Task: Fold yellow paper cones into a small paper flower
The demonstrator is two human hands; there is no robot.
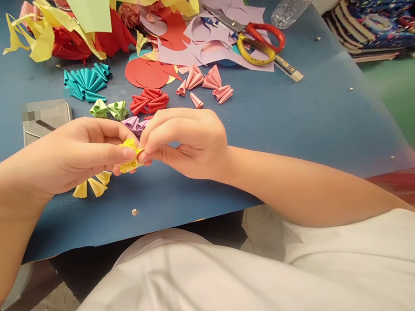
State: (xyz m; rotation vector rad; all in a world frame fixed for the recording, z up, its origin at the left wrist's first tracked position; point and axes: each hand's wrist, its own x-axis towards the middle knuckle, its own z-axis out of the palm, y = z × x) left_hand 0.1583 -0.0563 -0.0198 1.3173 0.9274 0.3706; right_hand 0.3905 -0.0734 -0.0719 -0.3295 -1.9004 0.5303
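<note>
Between my two hands is a small bunch of rolled yellow paper cones (132, 164), their curled ends showing. My left hand (86, 150) pinches the bunch between thumb and fingers. From the other side my right hand (186, 140) grips its pointed end with thumb and fingertips. More yellow paper cones (97, 187) lie on the table below my left hand. Just beyond my fingers are purple paper cones (134, 124), partly hidden. Behind these sit red paper cones (149, 101), light green cones (108, 108), pink cones (195, 78) and teal cones (85, 83).
Scissors (253, 39) with red and yellow handles rest on purple paper scraps (180, 54). Red paper circles (146, 73) lie nearby. Yellow paper offcuts (42, 44) are heaped at the back. A plastic bottle (293, 3) stands at the back right; a phone-like grey object (46, 122) is left on the blue table (302, 123).
</note>
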